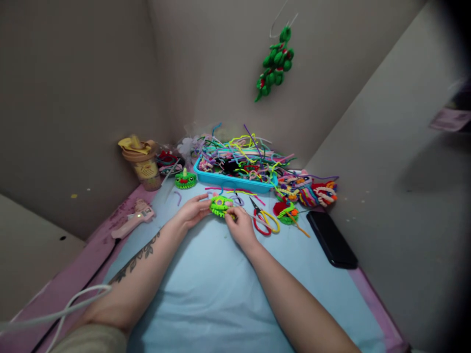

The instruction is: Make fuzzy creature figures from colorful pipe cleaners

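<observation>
A small bright green figure [220, 206] of fuzzy pipe cleaners, with pinkish round details on its front, is between my hands above the blue cloth. My left hand [193, 212] grips its left side, thumb and fingers at the edge. At its lower right edge, my right hand [241, 225] has its fingertips pinched together; exactly what they pinch is too small to tell. Just right of that hand lie scissors [265, 221] with one red and one yellow handle. Loose pipe cleaners [235, 192] in pink, yellow and purple lie behind the figure.
A blue tray [235, 182] heaped with pipe cleaners stands at the back. Left are a green figure [185, 179], a cup [143, 164] and a pink glue gun [134, 220] with a black cord. Colourful pieces [309, 189] and a black phone [332, 240] lie right. A white cable [73, 306] crosses lower left.
</observation>
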`<state>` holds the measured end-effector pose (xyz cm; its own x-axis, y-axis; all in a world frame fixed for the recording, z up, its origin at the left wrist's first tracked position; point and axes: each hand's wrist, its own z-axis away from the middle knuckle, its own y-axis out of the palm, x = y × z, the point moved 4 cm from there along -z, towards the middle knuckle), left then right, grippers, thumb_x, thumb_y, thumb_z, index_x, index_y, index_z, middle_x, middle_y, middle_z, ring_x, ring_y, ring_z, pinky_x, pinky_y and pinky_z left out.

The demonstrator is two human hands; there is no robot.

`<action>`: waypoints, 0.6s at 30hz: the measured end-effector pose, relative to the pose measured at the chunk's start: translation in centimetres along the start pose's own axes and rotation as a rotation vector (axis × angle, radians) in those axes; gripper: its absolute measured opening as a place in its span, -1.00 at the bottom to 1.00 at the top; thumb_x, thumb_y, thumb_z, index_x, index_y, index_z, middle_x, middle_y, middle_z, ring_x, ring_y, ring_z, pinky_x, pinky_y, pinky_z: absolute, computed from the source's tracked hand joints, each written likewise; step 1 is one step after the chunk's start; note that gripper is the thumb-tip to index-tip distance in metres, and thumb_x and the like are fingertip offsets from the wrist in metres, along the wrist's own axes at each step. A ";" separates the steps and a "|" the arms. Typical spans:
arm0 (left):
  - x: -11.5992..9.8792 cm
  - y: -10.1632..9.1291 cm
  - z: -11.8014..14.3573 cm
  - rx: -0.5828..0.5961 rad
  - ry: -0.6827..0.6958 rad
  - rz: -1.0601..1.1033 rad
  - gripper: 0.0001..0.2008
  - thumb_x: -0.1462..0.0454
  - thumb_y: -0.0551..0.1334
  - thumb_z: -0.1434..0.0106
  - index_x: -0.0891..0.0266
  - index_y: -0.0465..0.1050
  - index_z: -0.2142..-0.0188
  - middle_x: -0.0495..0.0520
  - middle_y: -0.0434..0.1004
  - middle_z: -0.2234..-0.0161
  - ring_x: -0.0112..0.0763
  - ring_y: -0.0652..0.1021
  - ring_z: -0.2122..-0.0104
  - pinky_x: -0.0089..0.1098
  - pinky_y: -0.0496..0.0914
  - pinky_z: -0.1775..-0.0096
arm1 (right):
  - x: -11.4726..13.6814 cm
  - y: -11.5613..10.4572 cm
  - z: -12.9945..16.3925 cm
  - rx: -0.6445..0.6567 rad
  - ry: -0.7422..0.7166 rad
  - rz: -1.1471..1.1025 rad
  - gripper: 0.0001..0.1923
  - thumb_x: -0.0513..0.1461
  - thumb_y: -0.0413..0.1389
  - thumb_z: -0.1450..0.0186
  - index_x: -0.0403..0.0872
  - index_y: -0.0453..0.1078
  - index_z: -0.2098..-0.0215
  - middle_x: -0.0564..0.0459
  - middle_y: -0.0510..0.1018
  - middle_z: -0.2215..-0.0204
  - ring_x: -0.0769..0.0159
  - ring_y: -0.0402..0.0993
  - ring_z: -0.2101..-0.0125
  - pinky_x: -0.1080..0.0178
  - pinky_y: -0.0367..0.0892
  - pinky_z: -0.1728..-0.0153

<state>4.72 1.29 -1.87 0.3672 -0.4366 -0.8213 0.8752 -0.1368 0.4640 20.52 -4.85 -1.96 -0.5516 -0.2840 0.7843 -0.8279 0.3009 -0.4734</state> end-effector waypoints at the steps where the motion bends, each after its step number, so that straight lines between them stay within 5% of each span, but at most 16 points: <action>1: 0.2 0.1 -0.1 -0.029 -0.022 0.040 -0.53 0.48 0.33 0.00 0.31 0.29 0.08 0.15 0.52 0.26 -0.39 0.57 0.30 -0.42 0.47 0.22 | 0.0 0.0 -0.1 -0.007 0.002 -0.006 -0.90 -0.27 0.01 -0.18 -0.07 0.36 0.44 0.01 0.42 0.40 0.23 0.37 0.29 0.22 0.28 0.24; 5: 0.5 0.6 -0.1 -0.096 -0.059 0.119 -0.56 0.57 0.22 -0.06 0.35 0.24 0.06 0.13 0.52 0.33 -0.46 0.58 0.40 -0.49 0.49 0.31 | 0.3 -0.3 -0.3 -0.046 0.015 -0.005 -0.91 -0.27 0.02 -0.17 -0.07 0.36 0.45 0.01 0.43 0.40 0.23 0.38 0.29 0.22 0.28 0.24; 18: 1.1 2.3 1.1 -0.016 -0.106 0.177 -0.53 0.54 0.19 -0.09 0.22 0.24 0.02 0.08 0.55 0.33 -0.42 0.59 0.44 -0.43 0.50 0.38 | 0.4 -1.0 -0.3 -0.115 -0.015 0.066 -0.89 -0.28 0.04 -0.17 -0.05 0.40 0.46 0.02 0.45 0.41 0.22 0.37 0.30 0.21 0.27 0.24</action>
<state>6.81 -0.45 -1.33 0.4812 -0.5442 -0.6872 0.8049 -0.0361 0.5923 21.17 -5.00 -1.02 -0.6065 -0.2733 0.7467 -0.7732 0.4215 -0.4738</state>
